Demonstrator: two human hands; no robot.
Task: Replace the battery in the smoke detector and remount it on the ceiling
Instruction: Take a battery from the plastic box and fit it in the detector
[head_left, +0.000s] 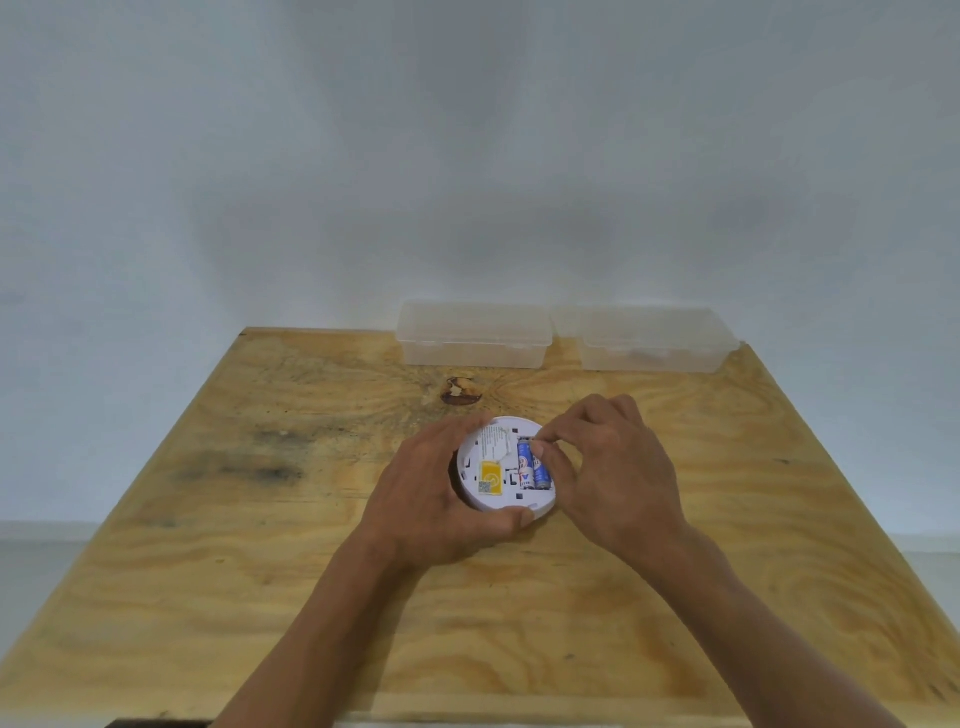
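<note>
A round white smoke detector (493, 467) lies back-side up on the plywood table (311, 571), with a yellow label showing on its back. Two blue batteries (532, 467) sit side by side in its open compartment on the right. My left hand (441, 499) wraps the detector's left and near rim, thumb at the front edge. My right hand (608, 467) comes in from the right, and its fingertips pinch the far end of the right-hand battery.
Two clear plastic lidded boxes (475, 335) (649, 340) stand side by side at the table's far edge against a pale wall. A dark knot (460, 391) marks the wood just beyond the detector.
</note>
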